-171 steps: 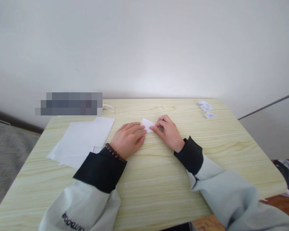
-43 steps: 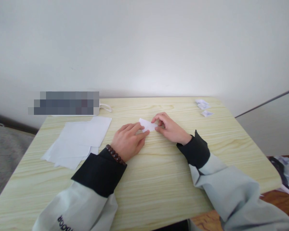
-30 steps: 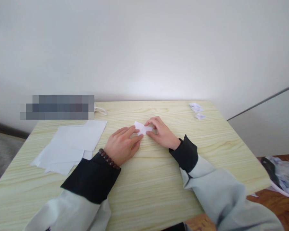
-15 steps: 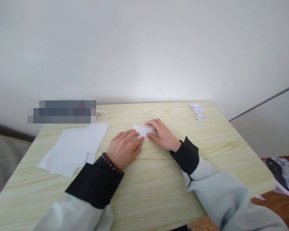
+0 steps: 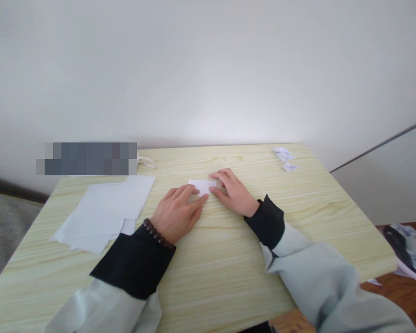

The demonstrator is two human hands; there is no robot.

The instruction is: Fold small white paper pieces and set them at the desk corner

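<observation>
A small folded piece of white paper lies on the table between my two hands. At its left and lower edge, my left hand grips it with thumb and forefinger, a dark bead bracelet at the wrist. My right hand curls around the right end, its thumb on the near side and its forefinger at the far corner. Both hands rest low on the tabletop, and their fingertips partly cover the paper's ends.
Loose white paper sheets overlap on the left of the wood-grain table. Behind them is a blurred-out object with a white loop. Several folded paper pieces sit at the far right. A bin with scraps stands on the floor.
The folded paper now lies straighter and slightly further left between my hands. My fingers keep nearly the same place on it; the whole view has shifted a little.
</observation>
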